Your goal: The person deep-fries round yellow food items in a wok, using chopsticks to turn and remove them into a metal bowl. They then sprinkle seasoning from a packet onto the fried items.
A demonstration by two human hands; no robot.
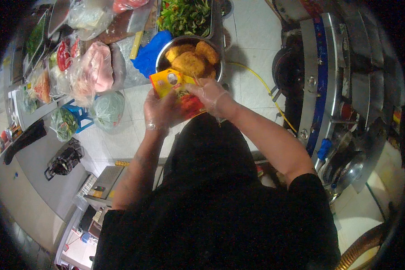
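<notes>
Both hands wear clear plastic gloves. My left hand (162,108) grips the lower left side of a yellow and red printed packet (191,101), its thumb lying across the front. My right hand (213,96) has hold of the packet's right side near the top edge. The packet bears writing and pictures; whether anything is inside cannot be seen. Just beyond it, a round metal bowl (159,58) contains several golden, breaded fried pieces (189,63). The packet and my right hand hide part of the bowl's near rim.
Beyond the bowl, a metal tray (212,20) holds leafy greens (184,17). A blue cloth or bag (152,54) and a yellow-handled tool (136,45) lie left, near bagged pink meat (101,67). A yellow hose (256,76) crosses the floor towards a stove (308,87) with a dark wok (287,69).
</notes>
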